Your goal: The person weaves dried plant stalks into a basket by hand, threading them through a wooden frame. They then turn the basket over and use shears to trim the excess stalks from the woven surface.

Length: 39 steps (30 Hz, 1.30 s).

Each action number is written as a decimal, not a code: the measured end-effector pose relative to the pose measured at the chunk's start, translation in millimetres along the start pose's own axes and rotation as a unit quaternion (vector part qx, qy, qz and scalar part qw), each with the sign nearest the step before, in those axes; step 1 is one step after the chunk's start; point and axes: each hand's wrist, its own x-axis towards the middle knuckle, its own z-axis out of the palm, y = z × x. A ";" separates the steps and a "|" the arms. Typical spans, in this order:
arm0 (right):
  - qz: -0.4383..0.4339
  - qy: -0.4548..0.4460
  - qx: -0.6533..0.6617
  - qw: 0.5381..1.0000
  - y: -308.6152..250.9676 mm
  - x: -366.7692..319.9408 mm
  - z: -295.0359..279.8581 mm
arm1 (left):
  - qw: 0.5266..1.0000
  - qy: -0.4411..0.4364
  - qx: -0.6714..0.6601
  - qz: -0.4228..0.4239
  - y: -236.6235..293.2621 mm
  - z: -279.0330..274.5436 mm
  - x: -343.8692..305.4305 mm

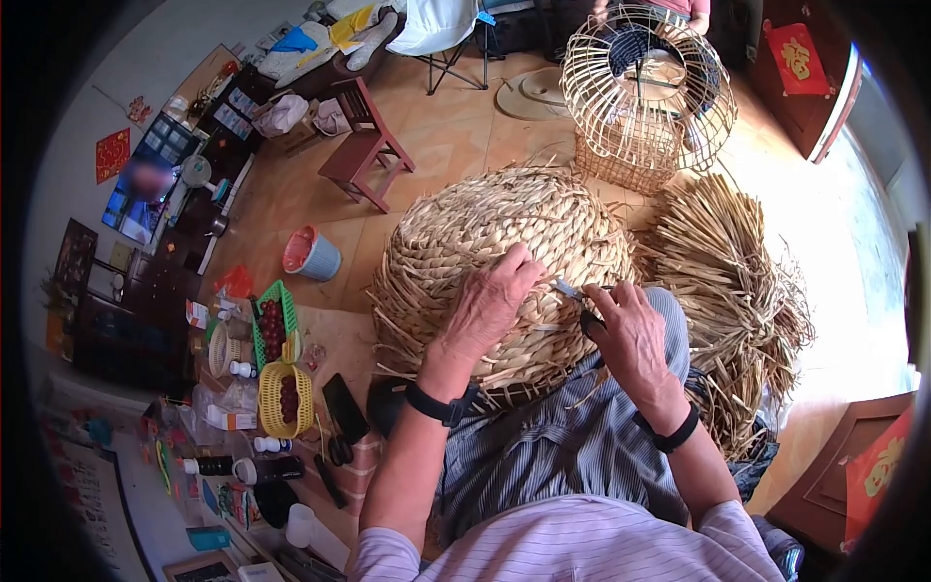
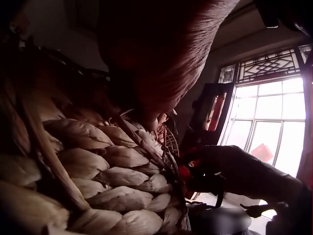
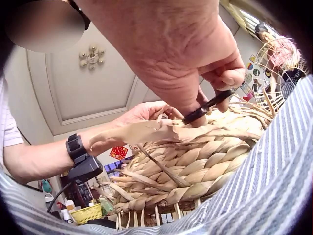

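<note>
A large braided straw piece rests over the lap, its plaited rows filling the left wrist view and the lower right wrist view. The right hand grips black-handled scissors, whose blades point left toward the left hand. In the right wrist view the right hand has fingers through the black handle. The left hand pinches at the straw surface with bent fingers; a strip hangs by it. What its fingertips hold is partly hidden.
A bundle of loose straw lies to the right. Ahead are a wire-like round cage frame with another person behind, a red chair and a blue bin. Baskets of fruit and bottles crowd the left side.
</note>
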 end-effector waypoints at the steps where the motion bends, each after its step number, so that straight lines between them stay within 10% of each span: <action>1: -0.003 0.001 0.001 1.000 1.2 -0.7 0.1 | 1.000 0.000 -0.005 0.004 -2.5 0.5 0.1; 39: 0.012 -0.005 -0.037 0.999 -16.5 5.5 0.0 | 0.990 0.064 0.013 -0.127 8.1 54.3 -0.8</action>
